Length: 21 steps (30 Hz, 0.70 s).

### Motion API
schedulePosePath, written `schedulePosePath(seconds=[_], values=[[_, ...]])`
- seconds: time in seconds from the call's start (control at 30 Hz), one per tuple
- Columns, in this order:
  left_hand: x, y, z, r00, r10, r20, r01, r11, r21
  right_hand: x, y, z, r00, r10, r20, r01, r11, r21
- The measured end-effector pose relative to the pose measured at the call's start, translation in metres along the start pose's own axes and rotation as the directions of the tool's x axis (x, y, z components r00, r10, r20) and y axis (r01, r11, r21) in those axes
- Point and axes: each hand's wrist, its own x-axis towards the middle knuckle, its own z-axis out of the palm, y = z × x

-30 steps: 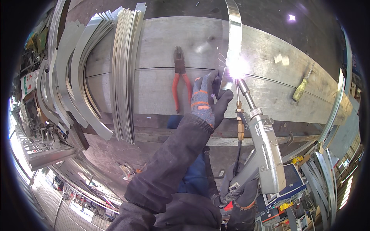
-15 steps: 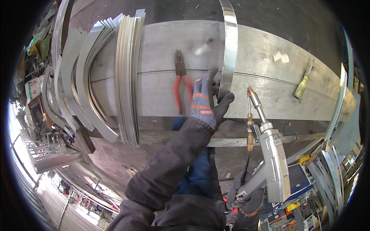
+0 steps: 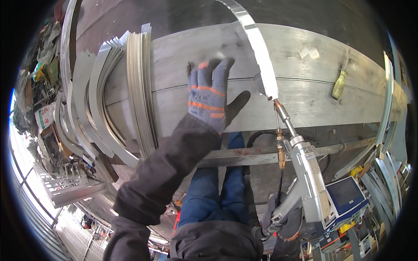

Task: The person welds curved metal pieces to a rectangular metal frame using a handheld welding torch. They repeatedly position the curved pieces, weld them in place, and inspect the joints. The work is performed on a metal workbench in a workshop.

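Stacks of curved metal strips [image 3: 130, 87] crowd the bench [image 3: 313, 91] beside the left hand [image 3: 209, 93].

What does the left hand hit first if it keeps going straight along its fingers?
Likely only the bare metal tabletop. The left hand points up-picture, between the stacked curved strips and the bent strip. Depth is unclear.

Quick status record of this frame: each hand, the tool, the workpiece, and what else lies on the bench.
left hand: gloved, fingers spread, flat over the metal bench, thumb towards the strip
right hand: low in the picture, gripping the handle of the welding torch
torch tip: pointing up at the lower end of the curved metal strip; no arc visible
strip: bright, bent, standing up from the bench
stack of curved strips: on edge, left of the left hand
yellow-handled tool: lying on the bench, far right
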Motion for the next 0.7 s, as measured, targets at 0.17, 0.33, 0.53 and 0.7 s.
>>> schedulePosePath(seconds=[0.17,0.33,0.53,0.7], values=[[0.114,-0.004,-0.004,0.786,0.343,0.515,-0.531,0.800,0.278,0.008,-0.007,0.002,0.971,0.054,0.235,-0.078,0.993,0.093],[0.144,-0.001,0.003,0.526,0.308,0.793,-0.703,0.682,0.201,0.004,-0.019,0.015,0.989,-0.024,0.147,0.010,0.996,0.092],[0.139,-0.016,0.015,0.466,0.478,0.745,-0.728,0.685,0.016,0.002,-0.026,0.007,0.995,-0.009,0.100,0.003,0.998,0.063],[0.135,-0.024,0.023,0.489,0.506,0.711,-0.699,0.714,-0.028,0.000,-0.008,-0.020,0.997,0.051,0.057,-0.053,0.998,0.029]])
